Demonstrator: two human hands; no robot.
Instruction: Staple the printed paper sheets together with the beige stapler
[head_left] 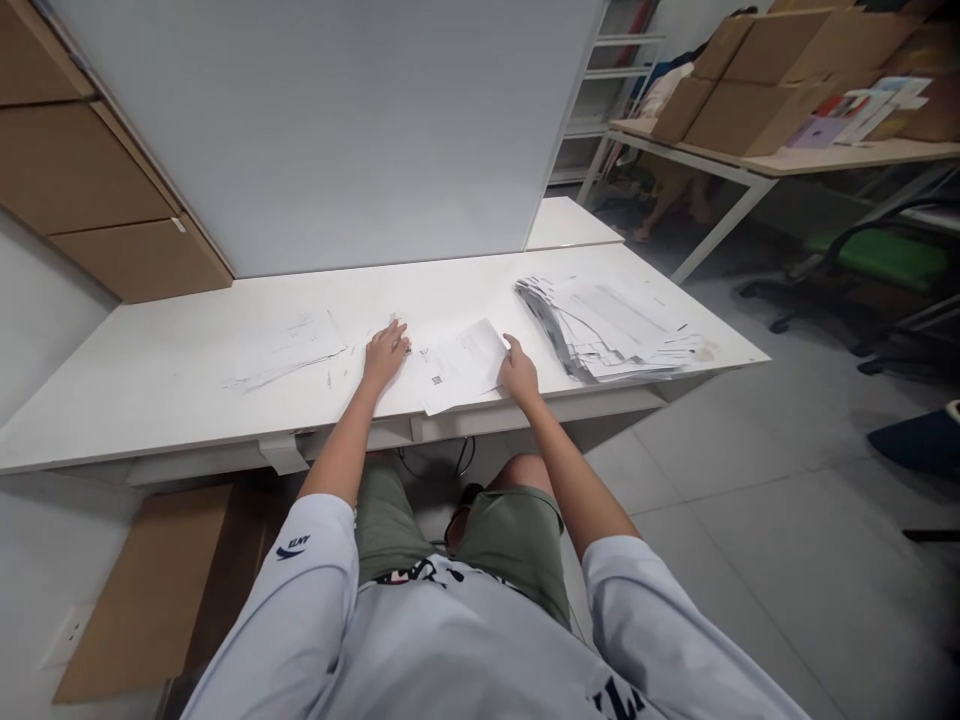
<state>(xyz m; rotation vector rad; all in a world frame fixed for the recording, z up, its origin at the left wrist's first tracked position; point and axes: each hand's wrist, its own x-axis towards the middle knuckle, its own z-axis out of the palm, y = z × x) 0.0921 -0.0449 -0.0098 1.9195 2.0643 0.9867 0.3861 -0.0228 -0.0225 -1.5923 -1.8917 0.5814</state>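
A white printed sheet of paper [466, 362] with a square code near its lower left lies at the desk's front edge, a corner reaching past it. My right hand [519, 370] grips the sheet's right edge, thumb on top and fingers closed. To the left of the sheet, my left hand [385, 354] rests on the desk, its fingers loosely bent and slightly apart. Tiny scraps show by its fingertips, too small to name. Farther left lies a thin stack of papers [289, 345]. On the right is a thick, uneven pile of papers [611, 320].
A white board [337, 130] stands upright along the back of the white desk [180, 370]. Cardboard boxes [112, 165] are stacked at the left, and another box [157, 590] sits below. At the right are a second table [720, 160] with boxes and a green chair [885, 255].
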